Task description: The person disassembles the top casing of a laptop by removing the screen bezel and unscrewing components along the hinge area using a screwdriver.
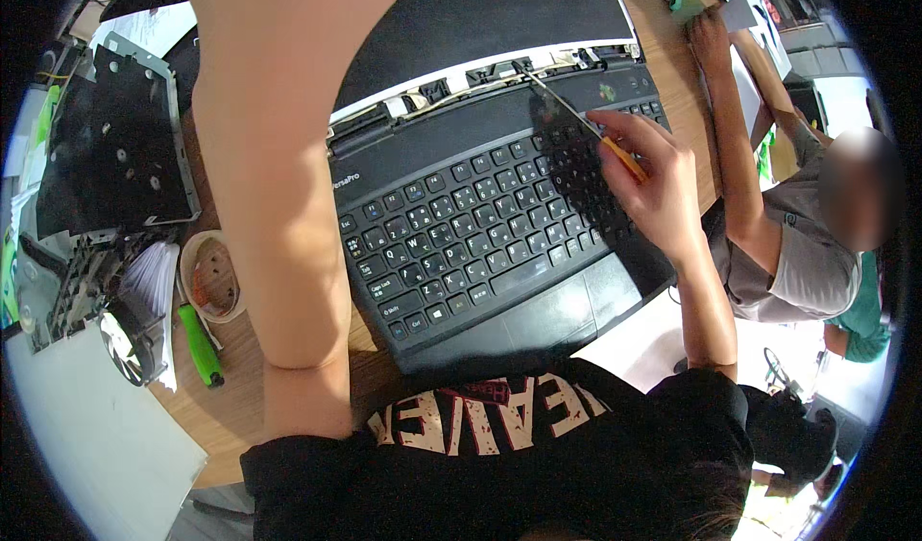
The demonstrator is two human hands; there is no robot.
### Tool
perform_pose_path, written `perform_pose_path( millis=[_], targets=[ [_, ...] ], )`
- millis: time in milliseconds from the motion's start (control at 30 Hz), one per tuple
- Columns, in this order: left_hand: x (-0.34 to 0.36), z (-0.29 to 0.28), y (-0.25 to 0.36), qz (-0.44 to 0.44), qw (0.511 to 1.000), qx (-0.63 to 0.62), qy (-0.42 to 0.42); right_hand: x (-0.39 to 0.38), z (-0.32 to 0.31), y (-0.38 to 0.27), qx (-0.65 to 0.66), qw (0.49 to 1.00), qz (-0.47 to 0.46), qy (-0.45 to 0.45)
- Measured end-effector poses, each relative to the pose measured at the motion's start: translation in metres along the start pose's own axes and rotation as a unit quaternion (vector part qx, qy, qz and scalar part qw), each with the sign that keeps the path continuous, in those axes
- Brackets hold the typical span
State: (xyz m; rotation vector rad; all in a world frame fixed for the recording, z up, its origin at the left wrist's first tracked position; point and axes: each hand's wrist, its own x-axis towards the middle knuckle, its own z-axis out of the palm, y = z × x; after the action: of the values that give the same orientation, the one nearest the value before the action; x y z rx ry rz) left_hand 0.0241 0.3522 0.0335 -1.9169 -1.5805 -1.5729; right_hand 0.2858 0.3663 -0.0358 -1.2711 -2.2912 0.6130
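Note:
A black laptop lies unfolded on the wooden table, its keyboard toward me. Along the lower edge of its dark display panel, the bezel is off and a strip of hinges and cables lies bare. My right hand is closed around a screwdriver with an orange-yellow handle. Its thin shaft slants up and left, with the tip at the bare strip; whether it touches a screw cannot be made out. My left arm reaches up past the laptop's left side; only the base of my left hand shows, its fingers beyond the upper edge.
Left of my arm are a round bowl with small parts, a green-handled tool, a small fan, papers and a black metal-edged panel. At the right, another person's arm reaches over the table.

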Motion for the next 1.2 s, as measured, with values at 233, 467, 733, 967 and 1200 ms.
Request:
perform_pose_path(
  millis=[233,467,733,967,1200],
  targets=[
    [-0.002,0.006,0.003,0.004,1.000,-0.018,0.001,0.005,0.015,0.011,0.049,0.995,0.065,-0.050],
    [-0.002,0.000,0.005,0.009,1.000,-0.019,0.008,0.012,0.005,0.006,0.235,0.956,0.154,-0.084],
    [-0.004,0.008,0.003,0.018,0.999,-0.036,0.008,0.009,0.005,0.021,0.169,0.970,0.151,-0.088],
    [-0.005,0.014,0.002,0.023,0.998,-0.051,0.003,0.036,-0.029,0.005,0.000,0.980,0.105,-0.168],
    [-0.005,0.016,0.002,0.031,0.998,-0.058,0.000,0.032,-0.015,0.010,-0.036,0.991,0.024,-0.125]
  ],
)
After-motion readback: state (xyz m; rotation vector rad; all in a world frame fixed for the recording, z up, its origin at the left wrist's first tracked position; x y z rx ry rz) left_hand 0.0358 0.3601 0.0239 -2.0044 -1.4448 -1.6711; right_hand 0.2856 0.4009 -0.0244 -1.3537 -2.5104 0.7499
